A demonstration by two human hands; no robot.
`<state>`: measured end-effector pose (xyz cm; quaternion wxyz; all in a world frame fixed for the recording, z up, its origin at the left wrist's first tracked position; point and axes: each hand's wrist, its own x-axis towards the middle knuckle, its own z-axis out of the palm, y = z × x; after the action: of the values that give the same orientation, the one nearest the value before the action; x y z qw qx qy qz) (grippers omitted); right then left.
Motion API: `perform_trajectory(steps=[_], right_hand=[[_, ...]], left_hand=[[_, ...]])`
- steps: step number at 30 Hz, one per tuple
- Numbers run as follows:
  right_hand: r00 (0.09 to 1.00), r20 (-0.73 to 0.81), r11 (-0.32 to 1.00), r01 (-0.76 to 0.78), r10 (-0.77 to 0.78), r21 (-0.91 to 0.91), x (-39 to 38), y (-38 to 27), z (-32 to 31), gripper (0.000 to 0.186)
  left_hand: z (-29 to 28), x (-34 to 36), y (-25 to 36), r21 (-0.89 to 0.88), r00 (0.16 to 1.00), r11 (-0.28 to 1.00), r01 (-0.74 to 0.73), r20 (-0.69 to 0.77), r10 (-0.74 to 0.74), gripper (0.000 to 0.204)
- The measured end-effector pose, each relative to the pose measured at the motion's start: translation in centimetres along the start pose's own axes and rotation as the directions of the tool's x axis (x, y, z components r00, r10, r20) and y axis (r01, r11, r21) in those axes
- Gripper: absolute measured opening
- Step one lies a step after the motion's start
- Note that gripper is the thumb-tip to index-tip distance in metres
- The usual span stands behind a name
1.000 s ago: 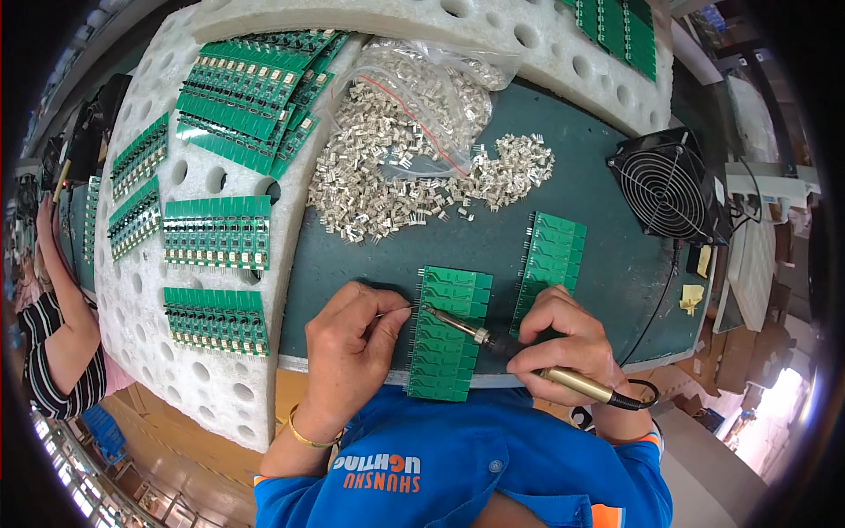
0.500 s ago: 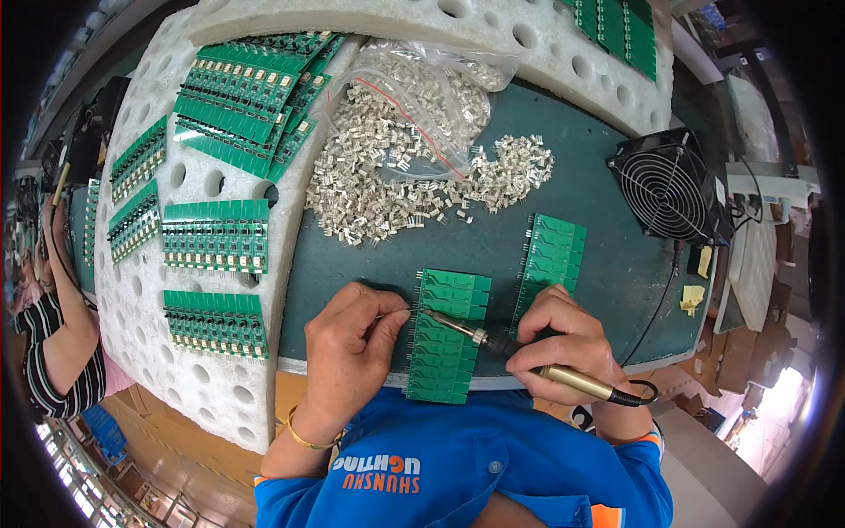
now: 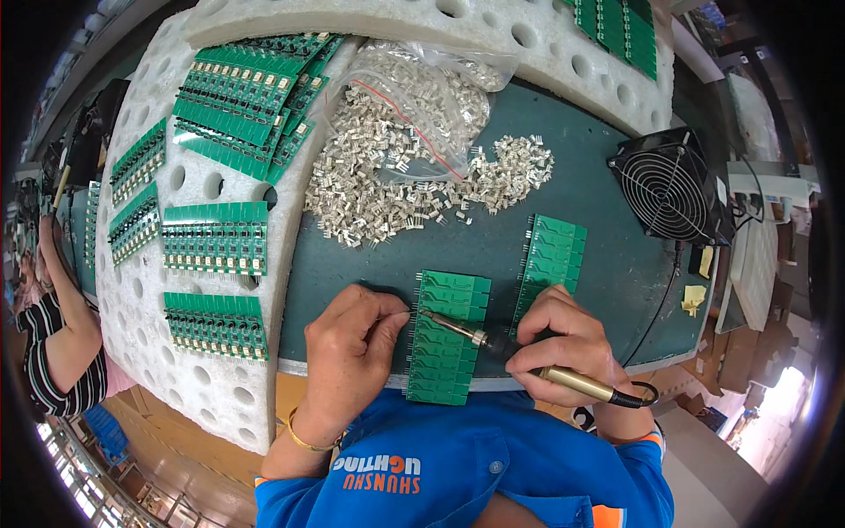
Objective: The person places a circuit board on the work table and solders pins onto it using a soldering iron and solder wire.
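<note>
My right hand point(image 3: 570, 339) is closed round a soldering iron point(image 3: 574, 381) with a gold-coloured handle and black grip. Its metal tip rests at or just above the upper left part of a green circuit board point(image 3: 444, 356), close to the row of pins along that edge. Thumb and forefinger of my left hand point(image 3: 352, 339) are pinched together just left of that edge, on a thin solder wire that barely shows now. A second green board point(image 3: 553, 251) lies beyond my right hand, partly covered by it.
Small white pin connectors point(image 3: 352, 198) are heaped on the dark green mat, some in a clear bag point(image 3: 449, 97). White foam point(image 3: 216, 400) with holes carries several boards point(image 3: 216, 238) on the left. At right stands a black fan point(image 3: 669, 189). Another person's arm point(image 3: 70, 334) is far left.
My left fingers have drawn back slightly from the board, and the wire between them and the tip shows less. The iron's tip has barely shifted.
</note>
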<state>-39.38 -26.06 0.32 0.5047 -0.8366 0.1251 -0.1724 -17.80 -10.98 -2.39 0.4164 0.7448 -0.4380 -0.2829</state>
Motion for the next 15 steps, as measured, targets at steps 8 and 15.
perform_trajectory(steps=[8, 15], right_hand=[[0.998, -0.04, 0.999, 0.044, -0.043, 0.021, -1.0, 0.2, -0.6, 0.027], [0.994, -0.105, 0.999, 0.032, -0.029, 0.026, -0.7, 0.0, 0.0, 0.029]], left_hand=[[-0.3, -0.1, -0.1, -0.056, 0.997, 0.995, 0.083, 0.008, -0.083, 0.006], [-0.3, 0.0, 0.1, -0.042, 0.998, 0.997, 0.069, -0.004, -0.069, 0.007]])
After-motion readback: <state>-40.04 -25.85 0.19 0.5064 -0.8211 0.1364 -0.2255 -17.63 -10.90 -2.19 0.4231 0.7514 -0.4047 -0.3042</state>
